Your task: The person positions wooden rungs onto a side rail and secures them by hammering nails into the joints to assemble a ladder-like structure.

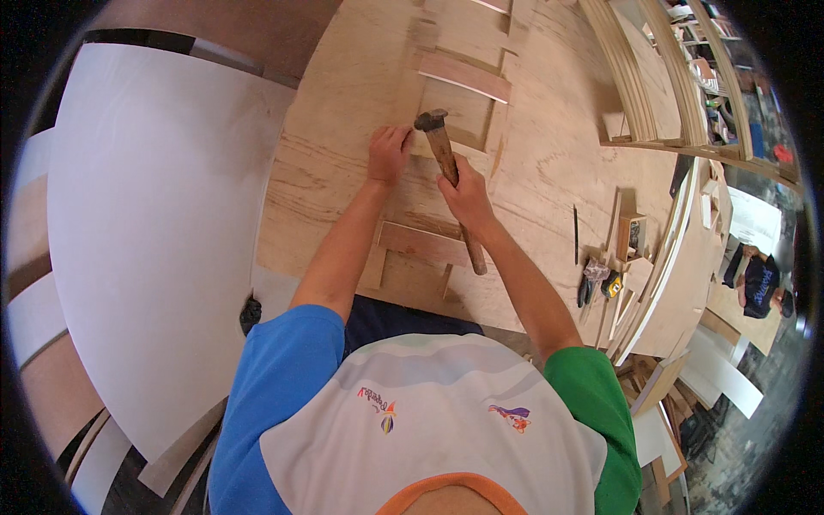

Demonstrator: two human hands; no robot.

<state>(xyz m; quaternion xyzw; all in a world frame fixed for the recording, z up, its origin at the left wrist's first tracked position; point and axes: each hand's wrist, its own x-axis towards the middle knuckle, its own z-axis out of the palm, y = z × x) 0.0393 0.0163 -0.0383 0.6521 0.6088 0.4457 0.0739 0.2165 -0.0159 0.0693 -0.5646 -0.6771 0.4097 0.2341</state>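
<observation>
My right hand (466,193) is closed round the wooden handle of a hammer (439,146). The dark hammer head points away from me, above the work surface, just right of my left hand. My left hand (390,154) is closed in a pinch at the left side of a wooden frame; what its fingers hold, if anything, is too small to make out. The frame lies flat on a plywood sheet (326,184). A far crosspiece (465,75) and a near crosspiece (422,243) of the frame show beyond and before my hands.
To the right on the plywood lie a thin dark rod (576,233), pliers (586,292), a yellow tape measure (611,284) and a small wooden box (633,236). A large white panel (163,223) stands at left. Slatted timber (678,73) rises at far right; a person (758,281) is beyond.
</observation>
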